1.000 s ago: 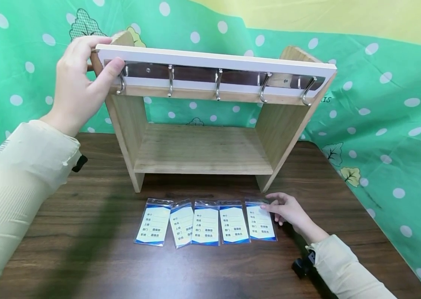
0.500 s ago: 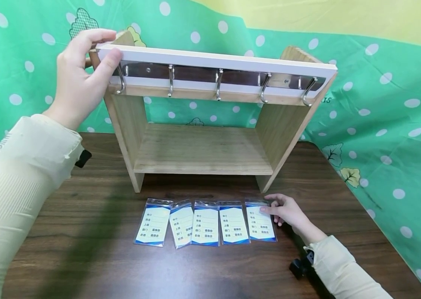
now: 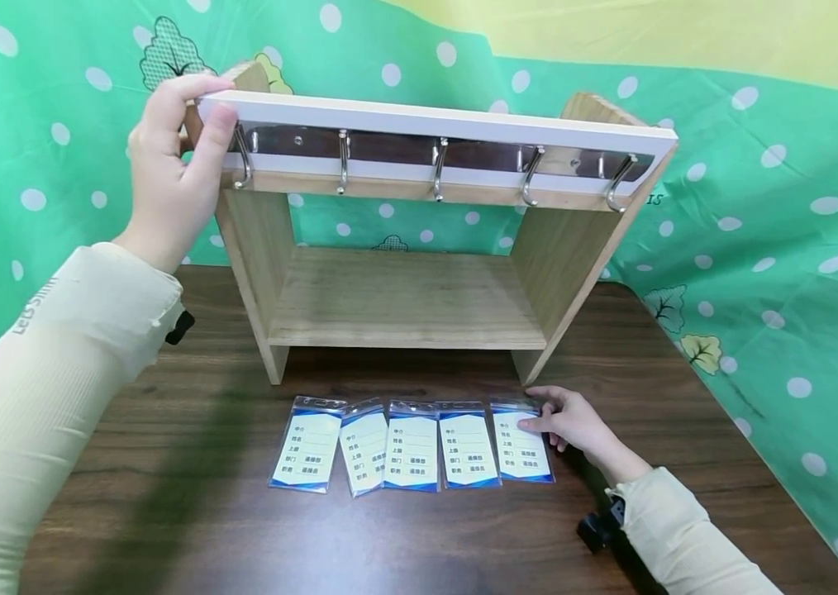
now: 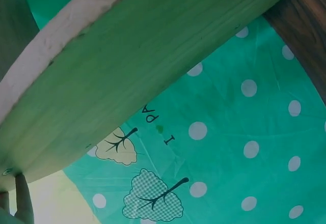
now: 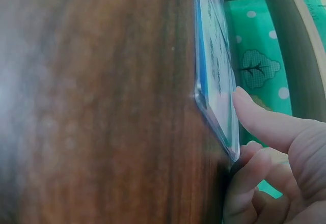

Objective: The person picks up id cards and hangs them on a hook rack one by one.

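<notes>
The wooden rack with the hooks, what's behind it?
Behind the wooden rack you can see green polka-dot cloth, through its open middle and around it. The rack itself covers the rest, so that part can't be seen.

A: Path to the shelf point(image 3: 407, 297)?
B: Open from the front, under the hook rail point(image 3: 389, 150); side panels point(image 3: 255, 256) wall it left and right.
A: Badges point(image 3: 411, 450)?
B: Reachable from the counter's point(image 3: 389, 545) near side. Right grip point(image 3: 571, 421) blocks the rightmost; left grip point(image 3: 173, 165) blocks the hook rail's left corner.

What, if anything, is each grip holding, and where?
Left grip holds the rack by its upper left corner. Right grip touches the rightmost card near its top; pinch unclear.
</notes>
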### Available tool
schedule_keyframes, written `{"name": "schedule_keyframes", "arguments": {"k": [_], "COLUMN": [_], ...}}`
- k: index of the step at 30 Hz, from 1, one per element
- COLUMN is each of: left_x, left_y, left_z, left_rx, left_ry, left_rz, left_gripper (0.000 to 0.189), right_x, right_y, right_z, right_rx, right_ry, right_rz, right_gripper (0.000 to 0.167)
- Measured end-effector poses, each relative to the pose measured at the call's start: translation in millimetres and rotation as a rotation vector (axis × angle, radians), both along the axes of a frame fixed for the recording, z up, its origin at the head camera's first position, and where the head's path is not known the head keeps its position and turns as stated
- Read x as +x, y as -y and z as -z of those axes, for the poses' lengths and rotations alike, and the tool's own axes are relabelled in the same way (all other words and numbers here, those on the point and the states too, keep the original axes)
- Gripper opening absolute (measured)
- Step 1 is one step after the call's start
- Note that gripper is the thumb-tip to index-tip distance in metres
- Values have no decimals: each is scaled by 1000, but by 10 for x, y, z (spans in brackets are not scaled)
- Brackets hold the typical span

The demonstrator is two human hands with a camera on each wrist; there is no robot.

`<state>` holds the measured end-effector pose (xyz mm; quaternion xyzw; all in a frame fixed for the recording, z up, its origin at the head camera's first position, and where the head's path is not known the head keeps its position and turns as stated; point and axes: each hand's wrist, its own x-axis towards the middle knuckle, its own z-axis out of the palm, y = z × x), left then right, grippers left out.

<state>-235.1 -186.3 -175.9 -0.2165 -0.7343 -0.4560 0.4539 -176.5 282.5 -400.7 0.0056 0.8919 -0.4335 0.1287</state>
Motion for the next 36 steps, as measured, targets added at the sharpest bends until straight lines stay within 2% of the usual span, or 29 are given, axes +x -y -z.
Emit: {"name": "schedule_keyframes", "arguments": {"k": [6, 15, 24, 36], "left_x": [-11, -35, -45, -49], "left_y": [-25, -11, -14, -25], "left_z": [15, 23, 35, 43], "left_rx": [28, 53, 74, 86], "left_ry": [-29, -53, -66, -78], "left_rz": [-8, -35, -37, -28], "left_gripper": [29, 28, 28, 26], "right_x": [12, -6, -119, -134], "right_y": [25, 91, 123, 186], "right_z": [-13, -53, -131, -188], "right_rx": [48, 132, 261, 287], "right_ry": [-6, -17, -30, -84], "right_rz": [-13, -24, -135, -175], "right_gripper": [70, 60, 56, 53]}}
